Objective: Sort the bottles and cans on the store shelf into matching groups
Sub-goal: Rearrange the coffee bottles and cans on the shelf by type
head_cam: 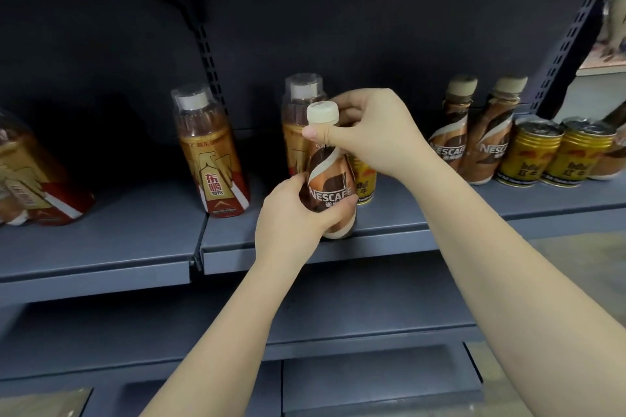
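Note:
A brown Nescafe bottle (330, 179) with a cream cap is held upright over the front of the grey shelf (101, 244). My left hand (298, 213) grips its lower body; my right hand (369, 132) pinches its neck just under the cap. Behind it stand a gold energy-drink bottle (298, 125) and a yellow can (364, 179), both partly hidden. Another gold energy-drink bottle (210, 152) stands to the left. Two Nescafe bottles (450, 132) (491, 139) and two yellow cans (528, 152) (572, 152) stand at the right.
More gold and red bottles (34, 179) lean at the far left edge. A dark back panel and slotted uprights (569, 54) frame the bay. A lower shelf (338, 332) sits beneath. Another bottle is partly cut off at the far right.

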